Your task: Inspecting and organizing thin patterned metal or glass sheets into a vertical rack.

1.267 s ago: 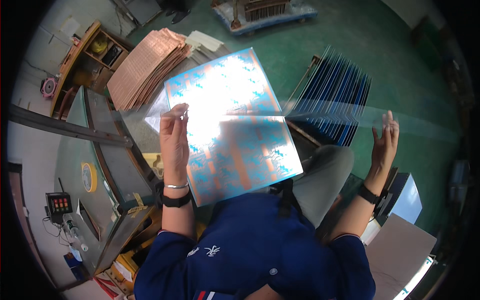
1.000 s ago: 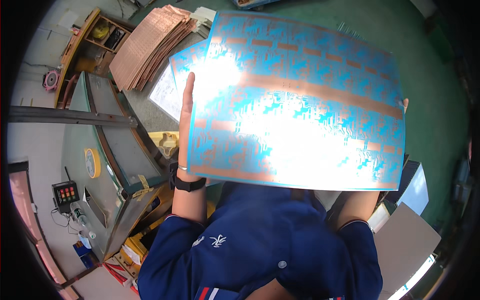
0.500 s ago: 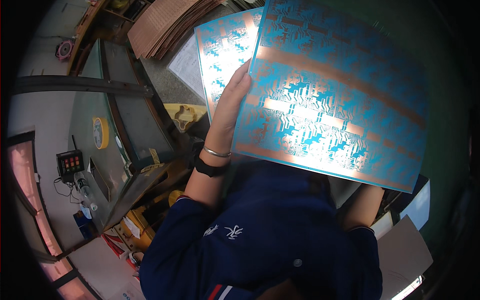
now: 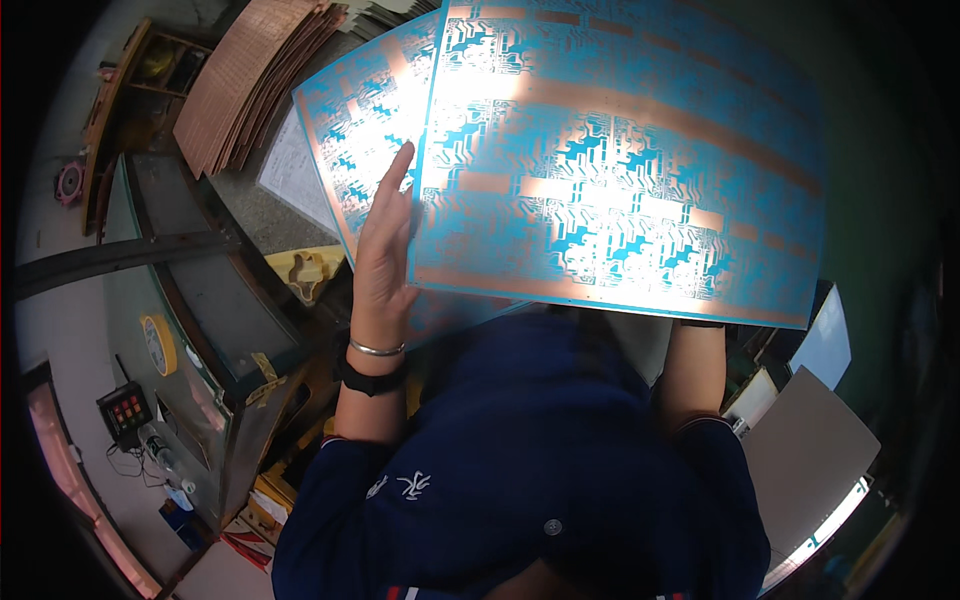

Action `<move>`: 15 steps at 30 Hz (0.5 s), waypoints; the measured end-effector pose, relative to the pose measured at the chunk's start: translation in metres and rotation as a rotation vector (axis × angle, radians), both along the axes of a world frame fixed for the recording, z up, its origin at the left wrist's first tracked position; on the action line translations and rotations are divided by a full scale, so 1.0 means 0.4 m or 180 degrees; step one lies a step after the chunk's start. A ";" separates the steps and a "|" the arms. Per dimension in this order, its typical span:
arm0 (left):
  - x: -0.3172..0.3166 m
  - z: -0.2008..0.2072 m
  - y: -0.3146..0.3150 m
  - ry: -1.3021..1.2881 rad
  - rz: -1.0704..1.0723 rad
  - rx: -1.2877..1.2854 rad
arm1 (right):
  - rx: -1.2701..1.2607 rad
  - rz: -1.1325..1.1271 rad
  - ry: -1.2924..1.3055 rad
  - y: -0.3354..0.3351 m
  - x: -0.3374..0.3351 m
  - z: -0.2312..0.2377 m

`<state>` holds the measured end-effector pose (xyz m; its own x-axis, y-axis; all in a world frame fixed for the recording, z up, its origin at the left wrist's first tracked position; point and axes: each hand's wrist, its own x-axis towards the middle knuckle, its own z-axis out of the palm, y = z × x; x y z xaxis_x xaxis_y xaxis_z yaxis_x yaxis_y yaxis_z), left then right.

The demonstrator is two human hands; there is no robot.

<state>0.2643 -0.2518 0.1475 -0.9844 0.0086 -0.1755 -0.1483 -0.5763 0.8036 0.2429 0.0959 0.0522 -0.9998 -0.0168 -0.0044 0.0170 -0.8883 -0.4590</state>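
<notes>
Fingers of the left hand [image 4: 383, 235] lie straight and pressed together at ten o'clock, along the left edge of a large blue-and-copper circuit panel [image 4: 600, 145]; whether they curl behind it cannot be told. A silver bracelet [image 4: 377, 349] and a black wristband [image 4: 368, 380] circle that wrist.

Farthest left, between eight and nine o'clock, is a black keypad box [image 4: 124, 408] with reddish buttons. A yellow tape roll [image 4: 167, 348] lies near nine, and a stack of copper-coloured sheets [image 4: 235, 80] leans between ten and eleven. Just beside it, at ten, is a printed paper [image 4: 293, 175].

At eleven, a second circuit panel [image 4: 345, 125] shows partly behind the large one, which spans roughly twelve to three, glare whitening its face. Between three and four, the right forearm [image 4: 697, 370] passes behind its lower edge; the right hand is hidden, so its fingers cannot be judged. At four stands a plain grey board [image 4: 815, 445].
</notes>
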 end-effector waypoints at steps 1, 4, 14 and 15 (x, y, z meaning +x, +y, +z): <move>0.006 -0.014 0.003 0.0005 -0.0070 0.0042 | -0.0002 -0.0015 0.0001 -0.004 0.001 -0.002; 0.028 -0.083 -0.008 -0.0153 0.0282 0.0757 | -0.0025 -0.0066 0.0018 -0.001 0.006 -0.005; 0.065 -0.101 0.075 -0.0794 0.0224 0.1322 | -0.0156 -0.0190 0.0176 0.025 0.011 -0.010; 0.058 -0.102 0.061 -0.0809 0.0178 0.1328 | -0.0152 -0.0215 0.0196 0.035 0.013 -0.010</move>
<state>0.2875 -0.2275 0.1069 -0.9119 0.0777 -0.4030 -0.2694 -0.8540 0.4450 0.2479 0.1101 0.0482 -0.9971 0.0521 0.0562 -0.0707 -0.9074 -0.4143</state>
